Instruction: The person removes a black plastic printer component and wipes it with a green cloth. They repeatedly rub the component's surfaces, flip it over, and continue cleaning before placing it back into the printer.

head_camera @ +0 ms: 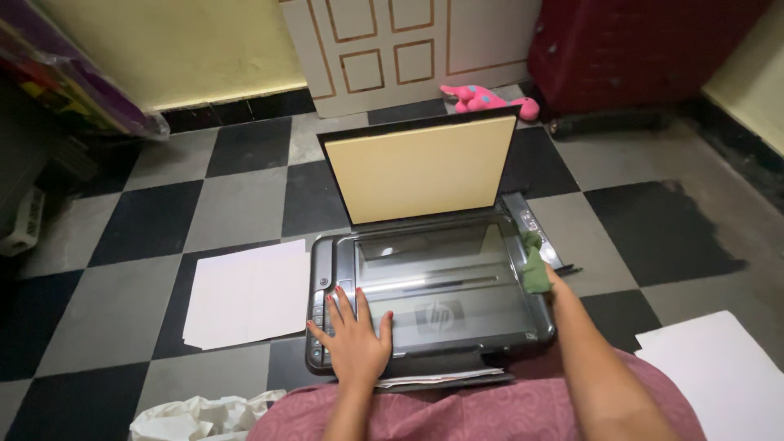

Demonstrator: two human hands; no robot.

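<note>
A dark grey flatbed printer-scanner (327, 253) sits on the checkered floor in front of me, its lid (420, 167) raised to show a tan underside. The scanner glass (445, 282) is exposed. My left hand (355, 335) lies flat with fingers spread on the front left corner, beside the button panel. My right hand (549, 278) is mostly hidden behind a green cloth (534, 265), which it grips and presses against the right edge of the glass.
A stack of white paper (249, 292) lies left of the printer, more white sheets (723, 371) at the lower right. Crumpled white material (196, 416) is near my lap. A pink toy (486, 100), a panelled door and a red suitcase (637, 49) stand behind.
</note>
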